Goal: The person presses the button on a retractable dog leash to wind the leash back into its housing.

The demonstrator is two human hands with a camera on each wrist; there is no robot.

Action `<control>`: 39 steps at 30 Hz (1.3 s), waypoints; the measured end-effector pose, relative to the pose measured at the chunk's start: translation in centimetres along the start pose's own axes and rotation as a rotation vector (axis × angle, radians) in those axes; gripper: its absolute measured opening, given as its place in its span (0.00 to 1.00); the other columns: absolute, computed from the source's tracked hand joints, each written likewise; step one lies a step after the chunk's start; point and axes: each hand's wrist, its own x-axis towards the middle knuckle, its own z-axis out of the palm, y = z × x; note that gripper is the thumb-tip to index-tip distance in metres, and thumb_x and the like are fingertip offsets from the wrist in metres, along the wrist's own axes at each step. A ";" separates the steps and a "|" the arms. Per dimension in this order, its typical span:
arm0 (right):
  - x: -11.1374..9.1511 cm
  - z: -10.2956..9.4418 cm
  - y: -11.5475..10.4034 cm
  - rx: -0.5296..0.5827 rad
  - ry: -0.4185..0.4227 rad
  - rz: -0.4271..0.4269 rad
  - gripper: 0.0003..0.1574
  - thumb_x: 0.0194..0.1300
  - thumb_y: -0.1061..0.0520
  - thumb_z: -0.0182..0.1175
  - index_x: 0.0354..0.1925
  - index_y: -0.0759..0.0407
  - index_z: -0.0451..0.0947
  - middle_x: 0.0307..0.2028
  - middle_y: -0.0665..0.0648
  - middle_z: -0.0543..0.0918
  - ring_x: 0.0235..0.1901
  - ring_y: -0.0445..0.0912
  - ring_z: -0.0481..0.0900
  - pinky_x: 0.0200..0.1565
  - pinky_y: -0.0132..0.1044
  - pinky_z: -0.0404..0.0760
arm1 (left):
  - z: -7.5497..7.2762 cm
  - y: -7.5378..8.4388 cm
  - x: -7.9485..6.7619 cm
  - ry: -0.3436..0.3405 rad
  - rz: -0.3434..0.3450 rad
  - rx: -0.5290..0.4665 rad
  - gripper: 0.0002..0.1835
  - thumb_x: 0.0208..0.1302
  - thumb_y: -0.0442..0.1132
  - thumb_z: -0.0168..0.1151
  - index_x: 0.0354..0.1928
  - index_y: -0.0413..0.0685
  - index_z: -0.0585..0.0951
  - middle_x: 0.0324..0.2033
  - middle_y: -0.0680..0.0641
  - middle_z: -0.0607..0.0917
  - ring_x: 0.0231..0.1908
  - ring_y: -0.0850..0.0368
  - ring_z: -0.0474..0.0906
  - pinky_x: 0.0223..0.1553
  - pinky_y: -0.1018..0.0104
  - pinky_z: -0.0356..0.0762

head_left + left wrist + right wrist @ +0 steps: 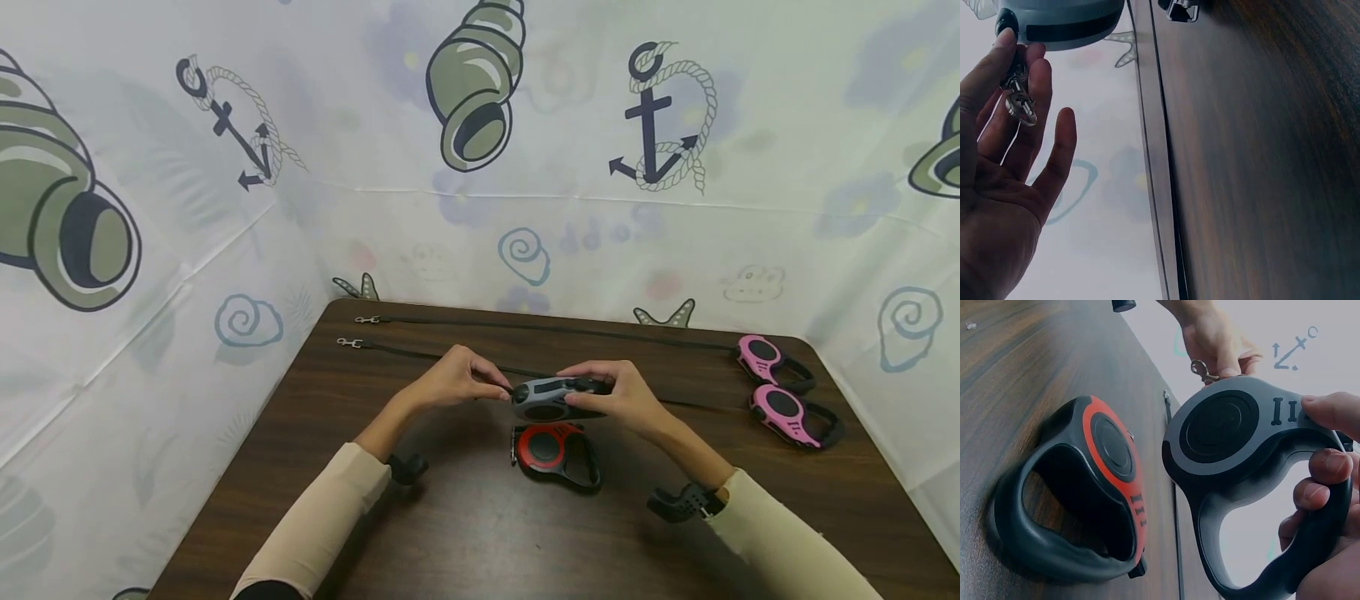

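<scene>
A grey and black retractable dog leash (542, 400) is held above the table between both hands. My right hand (618, 392) grips its handle, with fingers through the loop and the thumb on the grey casing (1225, 425). At the casing's left end, my left hand (459, 382) pinches the short black strap end between thumb and fingers. The metal clip (1020, 106) hangs from that strap against the fingers. Just below the grey leash, a red and black retractable leash (546, 450) lies on the table, its handle loop toward the right.
Two pink retractable leashes (761, 350) lie at the table's right side. Their black cords (555, 327) stretch left across the back, ending in metal clips (350, 342). The dark wooden table (465, 542) meets patterned cloth walls at its back and sides.
</scene>
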 end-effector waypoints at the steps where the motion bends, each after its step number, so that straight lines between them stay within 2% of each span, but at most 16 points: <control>1: 0.0 0.0 0.0 0.001 0.002 0.001 0.21 0.67 0.63 0.72 0.58 0.62 0.86 0.46 0.61 0.91 0.37 0.47 0.88 0.39 0.37 0.88 | 0.0 0.0 0.0 0.006 0.000 0.007 0.05 0.63 0.40 0.79 0.40 0.51 0.94 0.33 0.57 0.93 0.25 0.59 0.79 0.26 0.70 0.73; 3: 0.1 0.1 0.0 -0.006 0.006 -0.003 0.21 0.67 0.63 0.72 0.58 0.63 0.86 0.45 0.61 0.91 0.36 0.47 0.88 0.38 0.37 0.88 | 0.0 -0.1 -0.1 0.018 0.001 0.018 0.05 0.63 0.40 0.79 0.40 0.51 0.94 0.33 0.57 0.93 0.26 0.63 0.79 0.27 0.70 0.72; 10: 0.3 0.3 0.1 -0.015 0.030 0.005 0.20 0.69 0.62 0.70 0.58 0.64 0.86 0.41 0.61 0.90 0.32 0.48 0.86 0.35 0.36 0.87 | 0.1 -0.2 -0.4 0.062 0.033 0.063 0.07 0.62 0.39 0.80 0.42 0.49 0.94 0.36 0.55 0.94 0.29 0.64 0.83 0.28 0.71 0.73; 13: 0.4 0.4 0.0 0.001 0.039 0.033 0.20 0.70 0.61 0.70 0.58 0.63 0.86 0.42 0.61 0.90 0.33 0.48 0.86 0.37 0.37 0.88 | 0.0 -0.3 -0.4 0.078 0.052 0.084 0.10 0.62 0.40 0.80 0.44 0.48 0.94 0.38 0.53 0.94 0.31 0.65 0.85 0.28 0.71 0.73; 16: 0.8 0.7 -0.2 0.045 0.039 0.056 0.21 0.70 0.61 0.70 0.59 0.65 0.85 0.45 0.64 0.90 0.36 0.49 0.89 0.41 0.39 0.89 | -0.1 -0.3 -0.7 0.093 0.058 0.119 0.12 0.62 0.40 0.80 0.46 0.47 0.93 0.39 0.51 0.94 0.27 0.64 0.83 0.25 0.72 0.68; 19: 1.2 1.2 -0.2 0.077 0.036 0.062 0.21 0.70 0.62 0.70 0.59 0.66 0.84 0.47 0.66 0.89 0.38 0.51 0.90 0.43 0.41 0.90 | -0.3 -0.2 -1.3 0.088 0.045 0.136 0.14 0.62 0.39 0.79 0.49 0.46 0.93 0.39 0.48 0.93 0.23 0.61 0.78 0.22 0.72 0.62; 27: 2.1 2.3 0.1 0.037 0.072 0.063 0.19 0.69 0.60 0.70 0.57 0.63 0.87 0.39 0.61 0.91 0.35 0.64 0.86 0.41 0.41 0.87 | -0.8 -0.6 -2.6 0.065 -0.005 0.119 0.16 0.63 0.38 0.79 0.52 0.43 0.91 0.46 0.43 0.92 0.29 0.64 0.80 0.26 0.72 0.69; 29: 2.3 2.6 0.0 0.055 0.077 0.078 0.19 0.69 0.60 0.71 0.57 0.63 0.87 0.38 0.60 0.91 0.36 0.63 0.86 0.43 0.39 0.86 | -1.0 -0.7 -2.9 0.070 -0.017 0.117 0.16 0.62 0.39 0.79 0.51 0.43 0.91 0.45 0.44 0.92 0.30 0.64 0.81 0.26 0.72 0.70; 31: 2.5 3.0 -0.1 0.080 0.084 0.099 0.20 0.69 0.60 0.71 0.57 0.63 0.87 0.37 0.57 0.92 0.35 0.58 0.85 0.42 0.36 0.83 | -1.3 -0.8 -3.2 0.080 -0.025 0.120 0.16 0.62 0.39 0.79 0.51 0.43 0.92 0.45 0.44 0.92 0.32 0.65 0.82 0.28 0.71 0.73; 35: 3.0 4.0 -0.4 0.157 0.094 0.143 0.21 0.68 0.61 0.72 0.57 0.64 0.86 0.32 0.54 0.88 0.30 0.48 0.77 0.35 0.34 0.74 | -2.0 -1.1 -4.0 0.099 -0.060 0.125 0.17 0.61 0.41 0.80 0.51 0.44 0.92 0.45 0.46 0.93 0.31 0.63 0.82 0.27 0.71 0.71; 39: 3.6 5.1 -0.5 0.233 0.076 0.165 0.22 0.68 0.63 0.71 0.58 0.68 0.84 0.30 0.56 0.85 0.28 0.46 0.74 0.33 0.35 0.74 | -2.6 -1.5 -5.2 0.116 -0.106 0.119 0.17 0.61 0.42 0.81 0.51 0.45 0.92 0.44 0.46 0.93 0.30 0.61 0.80 0.27 0.70 0.70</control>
